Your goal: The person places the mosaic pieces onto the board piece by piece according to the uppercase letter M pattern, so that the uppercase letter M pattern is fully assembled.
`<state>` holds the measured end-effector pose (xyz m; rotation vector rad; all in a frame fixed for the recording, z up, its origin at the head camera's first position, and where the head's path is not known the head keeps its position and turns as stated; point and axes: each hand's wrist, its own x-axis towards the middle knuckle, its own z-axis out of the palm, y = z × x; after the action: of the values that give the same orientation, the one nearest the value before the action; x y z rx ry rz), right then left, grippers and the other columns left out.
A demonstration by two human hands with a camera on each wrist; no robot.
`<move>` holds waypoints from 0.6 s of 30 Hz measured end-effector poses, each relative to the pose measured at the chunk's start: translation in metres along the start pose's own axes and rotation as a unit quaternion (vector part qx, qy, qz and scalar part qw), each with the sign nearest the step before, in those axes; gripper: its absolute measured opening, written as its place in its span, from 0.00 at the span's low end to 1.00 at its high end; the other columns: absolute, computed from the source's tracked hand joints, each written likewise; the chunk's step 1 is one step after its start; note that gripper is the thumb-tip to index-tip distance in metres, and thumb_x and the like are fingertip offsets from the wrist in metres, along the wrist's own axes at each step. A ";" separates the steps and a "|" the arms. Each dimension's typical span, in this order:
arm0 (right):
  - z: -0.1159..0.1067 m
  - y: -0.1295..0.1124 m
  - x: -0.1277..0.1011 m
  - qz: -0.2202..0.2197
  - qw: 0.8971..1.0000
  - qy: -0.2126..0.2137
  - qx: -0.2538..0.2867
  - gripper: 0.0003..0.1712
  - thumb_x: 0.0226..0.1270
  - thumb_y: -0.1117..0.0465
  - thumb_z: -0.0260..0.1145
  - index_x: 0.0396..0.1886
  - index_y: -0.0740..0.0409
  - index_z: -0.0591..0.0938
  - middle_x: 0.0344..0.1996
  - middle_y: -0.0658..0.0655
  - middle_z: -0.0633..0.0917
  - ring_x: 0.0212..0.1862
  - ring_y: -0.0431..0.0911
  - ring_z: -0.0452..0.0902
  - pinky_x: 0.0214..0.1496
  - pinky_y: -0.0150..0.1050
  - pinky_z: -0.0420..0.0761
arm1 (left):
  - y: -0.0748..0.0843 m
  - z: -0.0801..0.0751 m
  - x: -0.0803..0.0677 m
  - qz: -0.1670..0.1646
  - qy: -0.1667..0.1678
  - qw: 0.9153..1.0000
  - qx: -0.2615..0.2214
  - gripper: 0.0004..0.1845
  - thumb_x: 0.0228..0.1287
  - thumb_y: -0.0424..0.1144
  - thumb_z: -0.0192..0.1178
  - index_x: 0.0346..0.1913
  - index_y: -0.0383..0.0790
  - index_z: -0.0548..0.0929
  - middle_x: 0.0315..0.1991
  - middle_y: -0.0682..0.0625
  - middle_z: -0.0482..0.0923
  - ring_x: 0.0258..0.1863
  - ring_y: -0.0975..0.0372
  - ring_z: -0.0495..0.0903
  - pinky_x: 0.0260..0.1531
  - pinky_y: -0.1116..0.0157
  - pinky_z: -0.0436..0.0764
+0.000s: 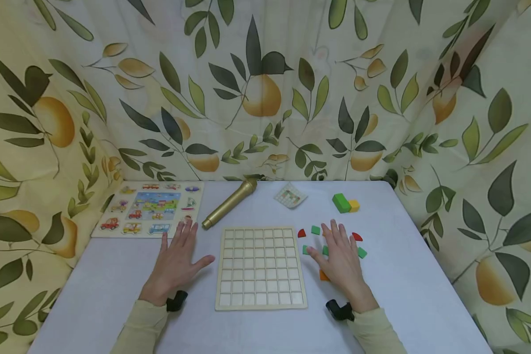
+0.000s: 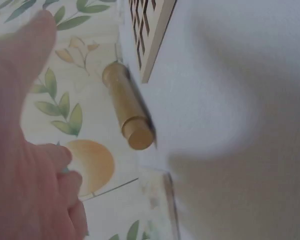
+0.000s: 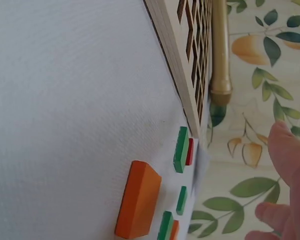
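Right fingers: straight and spread, lying flat over the scattered pieces; they hold nothing. My right hand [image 1: 341, 263] covers the middle of the cluster.
Left fingers: straight and spread, palm down on the bare tablecloth [image 1: 402, 275]; they hold nothing. My left hand [image 1: 177, 263] lies just beside the board's left edge, apart from it.
Pieces under the right hand: green tiles [image 1: 315, 230], two red quarter-round pieces [image 1: 302, 233] and an orange block [image 1: 323, 275] by my wrist; the right wrist view shows the orange block [image 3: 138, 206] lying flat, clear of my fingers.
Grid board: wooden grid board [image 1: 260, 268] lies between my hands, every cell I can see unfilled.
Step in hand, my judgement: start position, nothing picked, no piece placed.
Next move, my judgement: it calls for pinching one small flat tile by its edges and setting it square into a cell; the tiles are thin, so a careless pinch may slide them.
Further out: gold microphone [image 1: 230, 202] beyond the board's far left corner; picture puzzle [image 1: 150, 209] at far left; green and yellow blocks [image 1: 346, 203] and a small card [image 1: 290, 195] at the far edge.
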<state>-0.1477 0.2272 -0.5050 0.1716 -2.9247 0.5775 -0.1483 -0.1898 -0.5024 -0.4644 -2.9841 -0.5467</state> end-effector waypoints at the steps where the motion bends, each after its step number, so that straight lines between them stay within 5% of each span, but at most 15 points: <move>1: 0.001 0.001 0.000 -0.004 1.000 0.000 0.005 0.48 0.64 0.39 0.65 0.75 0.60 0.61 0.75 0.66 0.54 0.74 0.63 0.43 0.68 0.67 0.44 | 0.000 0.001 0.000 0.003 -0.001 1.000 -0.009 0.55 0.63 0.69 0.54 0.77 0.33 0.46 0.77 0.40 0.41 0.75 0.46 0.40 0.67 0.40 0.37; 10: 0.006 0.002 0.001 -0.055 0.996 -0.001 0.076 0.40 0.69 0.47 0.65 0.72 0.63 0.65 0.73 0.65 0.59 0.74 0.62 0.47 0.69 0.65 0.48 | 0.013 0.010 -0.022 0.016 -0.011 0.999 -0.042 0.59 0.58 0.65 0.63 0.77 0.31 0.44 0.77 0.38 0.44 0.75 0.47 0.44 0.67 0.40 0.40; 18: 0.006 -0.003 0.026 -0.094 0.995 -0.020 0.017 0.23 0.65 0.60 0.70 0.57 0.67 0.81 0.54 0.65 0.80 0.57 0.59 0.71 0.60 0.54 0.71 | 0.040 0.034 -0.047 0.012 -0.098 0.994 -0.036 0.67 0.48 0.77 0.58 0.76 0.29 0.49 0.76 0.38 0.46 0.75 0.49 0.45 0.67 0.39 0.40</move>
<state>-0.1732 0.2202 -0.5052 0.4614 -2.8936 0.6007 -0.0915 -0.1557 -0.5267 -0.5912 -3.1477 -0.6442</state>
